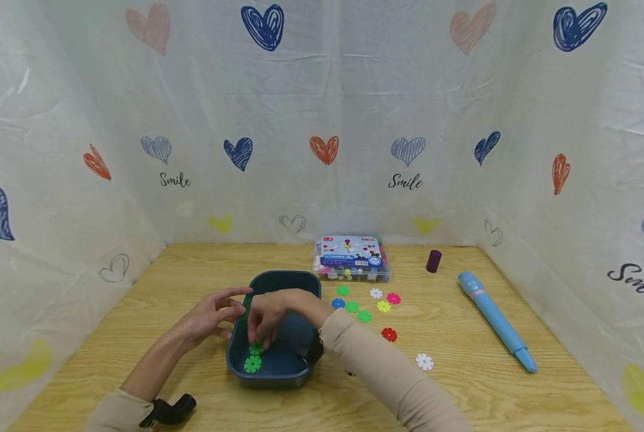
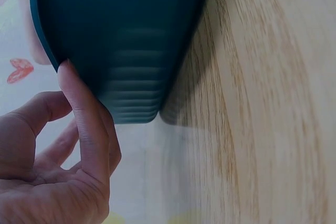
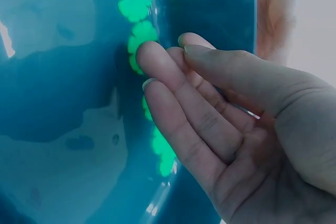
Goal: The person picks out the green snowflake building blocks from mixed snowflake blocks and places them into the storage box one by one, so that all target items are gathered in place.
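A dark blue-green plastic basin (image 1: 278, 381) stands on the table. Inside it lie green snowflake discs (image 1: 252, 364), lined up along the left side in the right wrist view. My right hand (image 1: 270, 313) reaches down into the basin. Its fingers (image 3: 178, 87) extend over the green discs, partly covering them, with the thumb close to the fingertips; nothing is visibly gripped. On the left, my left hand (image 1: 209, 318) has its fingers spread beside the basin. One fingertip (image 2: 67, 74) touches the rim.
Loose coloured snowflake discs (image 1: 364, 316) lie right of the basin. Behind them sits a clear lidded box (image 1: 351, 258) of parts. A purple cylinder (image 1: 433, 261) and a blue wand-like toy (image 1: 497, 321) are at right. A black bent object (image 1: 176, 410) is by the left wrist.
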{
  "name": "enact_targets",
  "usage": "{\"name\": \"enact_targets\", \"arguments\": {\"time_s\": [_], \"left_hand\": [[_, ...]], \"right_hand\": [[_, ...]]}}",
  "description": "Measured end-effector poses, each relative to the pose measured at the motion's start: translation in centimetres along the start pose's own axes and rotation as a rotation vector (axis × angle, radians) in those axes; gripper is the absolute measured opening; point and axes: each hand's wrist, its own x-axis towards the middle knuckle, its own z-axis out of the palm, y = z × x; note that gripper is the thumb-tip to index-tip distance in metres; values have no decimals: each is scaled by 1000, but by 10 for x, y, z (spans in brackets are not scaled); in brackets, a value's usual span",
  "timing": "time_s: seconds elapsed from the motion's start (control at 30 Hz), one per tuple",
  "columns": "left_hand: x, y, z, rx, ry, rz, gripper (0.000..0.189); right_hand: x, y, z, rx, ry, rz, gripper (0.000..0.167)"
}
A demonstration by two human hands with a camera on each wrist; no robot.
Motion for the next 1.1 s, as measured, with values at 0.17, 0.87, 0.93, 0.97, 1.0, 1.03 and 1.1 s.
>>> {"name": "enact_targets", "arguments": {"time_s": [0.17, 0.87, 0.93, 0.97, 1.0, 1.03, 1.1], "left_hand": [[0, -2, 1, -9, 8, -8, 59], [3, -2, 3, -16, 52, -38, 61], [3, -2, 3, -14, 52, -39, 60], [2, -2, 3, -13, 52, -39, 60], [2, -2, 3, -13, 52, -38, 60], [2, -2, 3, -13, 53, -39, 60], [2, -3, 3, -15, 57, -44, 60]], "right_hand": [[-11, 6, -7, 18, 27, -35, 15], [-117, 66, -39, -16, 306, -116, 16], [-128, 76, -37, -16, 337, -117, 16], [-133, 81, -36, -19, 351, -117, 16], [-139, 86, -35, -14, 364, -115, 16], [-143, 91, -33, -11, 377, -113, 16], [-152, 100, -30, -5, 392, -115, 16]]}}
